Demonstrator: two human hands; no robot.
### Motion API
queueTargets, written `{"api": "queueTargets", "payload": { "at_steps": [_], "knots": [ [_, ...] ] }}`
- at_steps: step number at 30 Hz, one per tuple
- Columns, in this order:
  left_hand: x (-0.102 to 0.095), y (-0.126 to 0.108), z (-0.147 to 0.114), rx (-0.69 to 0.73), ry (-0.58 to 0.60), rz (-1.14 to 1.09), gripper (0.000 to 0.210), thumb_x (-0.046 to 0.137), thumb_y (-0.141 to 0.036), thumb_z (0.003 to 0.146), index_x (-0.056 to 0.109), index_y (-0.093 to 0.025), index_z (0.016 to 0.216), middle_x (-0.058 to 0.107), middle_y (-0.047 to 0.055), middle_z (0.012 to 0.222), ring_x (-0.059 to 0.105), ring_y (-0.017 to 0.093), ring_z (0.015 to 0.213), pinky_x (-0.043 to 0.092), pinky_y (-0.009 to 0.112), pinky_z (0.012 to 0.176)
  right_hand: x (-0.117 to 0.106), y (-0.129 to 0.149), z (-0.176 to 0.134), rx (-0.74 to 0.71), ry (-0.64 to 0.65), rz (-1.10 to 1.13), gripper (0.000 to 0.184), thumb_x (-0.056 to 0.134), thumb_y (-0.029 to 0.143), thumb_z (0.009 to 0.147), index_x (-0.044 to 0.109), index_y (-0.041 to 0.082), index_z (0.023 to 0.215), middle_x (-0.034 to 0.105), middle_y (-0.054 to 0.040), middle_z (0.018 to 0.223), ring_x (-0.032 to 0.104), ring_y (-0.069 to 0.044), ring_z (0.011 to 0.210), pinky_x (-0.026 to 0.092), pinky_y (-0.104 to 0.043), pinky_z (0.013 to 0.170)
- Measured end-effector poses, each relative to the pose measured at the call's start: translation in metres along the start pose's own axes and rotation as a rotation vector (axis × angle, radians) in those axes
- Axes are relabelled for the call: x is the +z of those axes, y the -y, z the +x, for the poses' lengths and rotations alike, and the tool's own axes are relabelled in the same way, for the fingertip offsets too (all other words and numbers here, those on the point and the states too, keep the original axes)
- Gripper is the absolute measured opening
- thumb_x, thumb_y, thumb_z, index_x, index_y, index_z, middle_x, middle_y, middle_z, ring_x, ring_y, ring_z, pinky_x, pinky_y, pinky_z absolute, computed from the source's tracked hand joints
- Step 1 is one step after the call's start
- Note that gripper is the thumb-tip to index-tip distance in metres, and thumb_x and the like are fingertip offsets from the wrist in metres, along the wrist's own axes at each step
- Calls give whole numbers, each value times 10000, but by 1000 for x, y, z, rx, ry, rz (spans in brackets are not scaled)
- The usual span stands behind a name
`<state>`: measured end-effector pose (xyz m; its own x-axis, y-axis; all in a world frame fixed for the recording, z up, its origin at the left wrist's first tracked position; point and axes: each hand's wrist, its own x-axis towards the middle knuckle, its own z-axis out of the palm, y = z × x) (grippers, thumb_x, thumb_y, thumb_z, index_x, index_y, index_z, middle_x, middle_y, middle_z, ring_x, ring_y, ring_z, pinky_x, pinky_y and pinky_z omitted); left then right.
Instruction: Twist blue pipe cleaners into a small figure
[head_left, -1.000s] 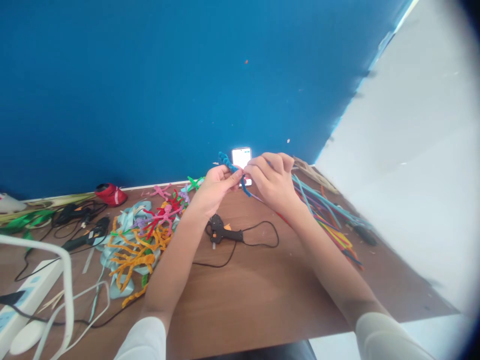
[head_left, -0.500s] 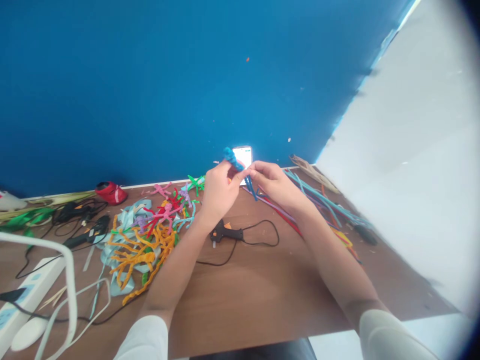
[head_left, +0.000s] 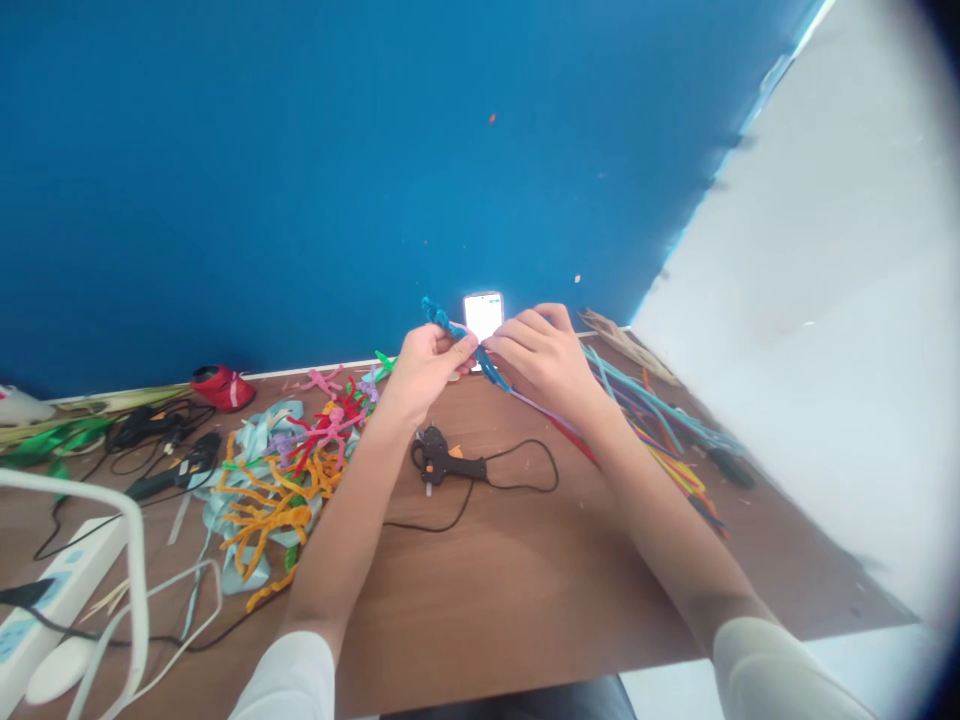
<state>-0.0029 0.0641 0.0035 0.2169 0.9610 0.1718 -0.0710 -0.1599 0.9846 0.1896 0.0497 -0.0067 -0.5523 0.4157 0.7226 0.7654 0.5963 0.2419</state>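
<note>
A twisted blue pipe cleaner figure (head_left: 438,314) rises from my left hand (head_left: 424,375), whose thumb and fingers are closed on its middle. My right hand (head_left: 546,355) pinches at the same blue piece from the right, its fingertips close to my left thumb. Loose blue strands slant down between the two hands. Behind them a phone (head_left: 484,315) with a bright screen leans against the wall, its lower part covered by my fingers. A black glue gun (head_left: 451,466) lies on the table below my hands.
Finished-looking pipe cleaner figures (head_left: 330,425) in pink, red and orange lie left on pale blue ribbon (head_left: 255,570). Loose pipe cleaners (head_left: 667,405) spread at right. A power strip (head_left: 64,585), a white tube frame (head_left: 139,560) and a red object (head_left: 223,387) are at left.
My left hand has shifted left with the blue figure, which tilts further left. My right hand has turned, its fingers arching higher over the strands.
</note>
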Motion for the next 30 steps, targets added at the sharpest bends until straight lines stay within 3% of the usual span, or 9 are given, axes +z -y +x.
{"api": "queueTargets", "payload": {
  "at_steps": [5,9,12,16,19,22,25,27,30],
  "knots": [
    [2,4,2,50,7,78,308,808,-387,764,687,-133,887,708,54,764,646,136,663,512,235,606,1,-2,-1,-37,-14,51,168,482,190,1010,645,228,1010,701,-34,940,510,-198,859,319,-390,903],
    [2,7,4,177,43,162,167,723,-298,829,679,-150,892,719,48,817,668,150,734,555,272,701,4,6,1,133,-38,194,226,489,247,1003,610,207,816,659,-40,808,502,-195,795,313,-393,831],
    [3,3,1,308,34,315,102,673,-270,867,679,-170,886,723,42,834,675,161,756,560,299,743,4,15,5,404,-76,550,305,529,298,963,530,195,675,565,-10,664,475,-162,692,309,-353,726],
    [7,-8,-8,476,-8,536,75,657,-243,891,697,-190,856,743,42,870,689,168,781,542,315,786,1,19,9,802,54,1304,306,595,369,892,550,184,652,531,16,628,430,-112,585,306,-290,611],
    [8,-9,-10,508,-79,571,50,663,-219,879,696,-183,874,745,44,873,689,172,790,535,318,784,1,17,10,884,123,1534,282,651,398,858,610,167,702,568,3,661,466,-109,607,341,-275,610],
    [4,-5,-6,382,-85,397,99,672,-243,862,675,-157,909,742,62,871,693,173,780,550,301,734,1,11,8,790,-3,1273,243,632,389,900,645,170,796,584,1,709,486,-115,623,376,-278,617],
    [-2,-1,0,249,-43,219,184,704,-299,832,664,-145,923,738,68,870,688,161,752,552,269,680,-3,4,4,511,-151,805,143,629,290,923,674,201,1025,641,-32,923,559,-139,731,422,-293,671],
    [-4,-2,1,200,-22,171,239,739,-338,804,669,-145,925,736,65,866,681,154,742,548,258,667,-7,-2,1,301,-176,561,160,605,260,951,667,224,1094,657,-55,1019,599,-165,834,434,-310,720],
    [-6,-5,0,123,41,125,297,774,-391,779,670,-147,912,709,46,773,650,139,663,527,246,609,-11,-7,-2,84,-123,306,131,575,264,987,672,237,1072,671,-35,900,590,-162,783,401,-314,691]
  ]
}}
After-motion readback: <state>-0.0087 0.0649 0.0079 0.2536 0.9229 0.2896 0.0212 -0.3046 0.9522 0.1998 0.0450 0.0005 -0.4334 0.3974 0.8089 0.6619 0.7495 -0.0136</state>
